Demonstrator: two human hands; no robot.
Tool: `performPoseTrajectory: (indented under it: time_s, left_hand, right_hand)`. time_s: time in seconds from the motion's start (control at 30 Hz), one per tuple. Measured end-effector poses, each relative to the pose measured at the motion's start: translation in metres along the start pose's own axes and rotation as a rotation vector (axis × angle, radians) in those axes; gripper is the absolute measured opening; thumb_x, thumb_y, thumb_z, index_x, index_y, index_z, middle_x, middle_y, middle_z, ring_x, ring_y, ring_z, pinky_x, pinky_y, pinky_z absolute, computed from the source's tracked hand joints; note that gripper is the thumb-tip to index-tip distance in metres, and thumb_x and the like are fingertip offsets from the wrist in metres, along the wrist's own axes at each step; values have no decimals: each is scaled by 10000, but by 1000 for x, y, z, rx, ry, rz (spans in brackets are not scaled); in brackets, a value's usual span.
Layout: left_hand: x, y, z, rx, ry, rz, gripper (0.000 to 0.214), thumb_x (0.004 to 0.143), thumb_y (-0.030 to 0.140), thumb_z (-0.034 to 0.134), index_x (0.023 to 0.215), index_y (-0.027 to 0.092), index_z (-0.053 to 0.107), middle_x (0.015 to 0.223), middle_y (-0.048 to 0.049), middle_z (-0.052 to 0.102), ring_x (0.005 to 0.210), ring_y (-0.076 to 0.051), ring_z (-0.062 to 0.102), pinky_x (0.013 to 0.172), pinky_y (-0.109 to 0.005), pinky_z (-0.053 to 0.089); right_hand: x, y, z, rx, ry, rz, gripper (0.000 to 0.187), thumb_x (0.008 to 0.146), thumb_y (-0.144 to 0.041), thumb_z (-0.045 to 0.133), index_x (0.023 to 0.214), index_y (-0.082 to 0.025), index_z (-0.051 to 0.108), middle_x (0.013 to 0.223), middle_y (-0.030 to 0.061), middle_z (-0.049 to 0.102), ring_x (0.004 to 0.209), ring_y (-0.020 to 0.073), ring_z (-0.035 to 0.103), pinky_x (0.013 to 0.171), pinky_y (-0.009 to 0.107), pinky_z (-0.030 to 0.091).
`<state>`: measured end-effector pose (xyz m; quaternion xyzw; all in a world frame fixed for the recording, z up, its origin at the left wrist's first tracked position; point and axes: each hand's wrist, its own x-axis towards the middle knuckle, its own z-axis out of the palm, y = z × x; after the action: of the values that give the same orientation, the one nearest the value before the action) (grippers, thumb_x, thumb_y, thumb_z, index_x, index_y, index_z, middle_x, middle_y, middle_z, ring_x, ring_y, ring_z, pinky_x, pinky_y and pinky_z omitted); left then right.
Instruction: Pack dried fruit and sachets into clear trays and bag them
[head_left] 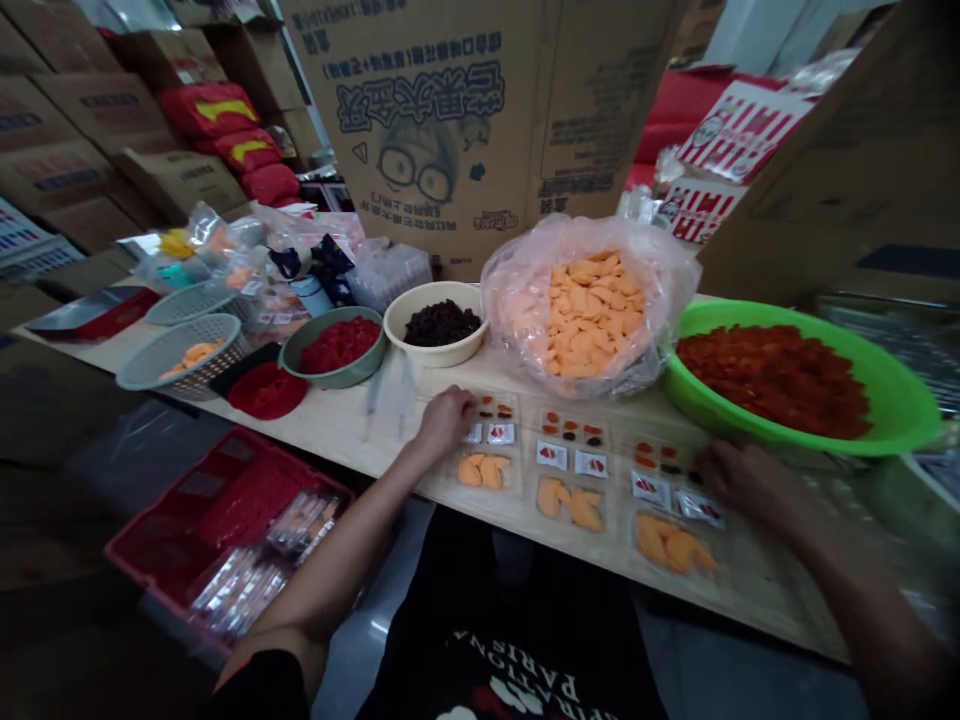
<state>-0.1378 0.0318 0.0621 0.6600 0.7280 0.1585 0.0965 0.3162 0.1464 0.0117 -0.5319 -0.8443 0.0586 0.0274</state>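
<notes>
Three clear trays (570, 450) lie in a row on the desk (337, 425) before you, each holding orange pieces (551, 497), two sachets (552, 455) and small bits (553, 418). Your left hand (448, 415): at the left tray's far corner, fingers curled; cannot tell whether they grip anything. Your right hand (731, 475): beside the right tray, blurred, finger state undetermined.

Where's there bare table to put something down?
Bare wood shows at the front edge, between the red dish and the left forearm. It's crowded behind, where bowls line up beside the big bag, and between the left hand and right hand, where filled trays sit.
</notes>
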Motion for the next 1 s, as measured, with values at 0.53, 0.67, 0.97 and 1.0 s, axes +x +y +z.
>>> performPoseTrajectory:
  time_s: [0.53,0.67,0.97,1.0]
  left_hand:
    - [50,-42,-13,113,-308,466,196,841,170,597,703,200,732,794,-70,703,835,-195,578,940,-329,384]
    - [51,-47,-12,126,-306,458,188,869,215,592,765,180,745,844,-84,725,840,-196,602,941,-331,404]
    - [49,-55,-5,59,-257,370,249,829,135,565,959,167,775,988,-73,704,854,-172,647,812,-252,482]
    - [48,-54,-4,52,-271,378,215,822,148,588,916,172,780,965,-67,698,827,-167,645,799,-249,483]
  right_hand:
    - [46,-206,-27,153,-108,-330,365,768,21,515,1033,-147,702,1032,114,677,941,212,631,849,295,460]
    - [76,-256,-17,80,-78,-460,390,779,29,524,1092,-113,709,1070,138,657,1039,235,598,905,298,430]
    - [109,-286,-12,-102,-142,-331,300,857,-122,584,1150,-112,652,1081,202,671,1053,309,629,887,380,434]
    - [111,-288,-13,-102,-149,-324,302,866,-143,591,1163,-120,644,1072,199,680,1045,306,640,879,380,438]
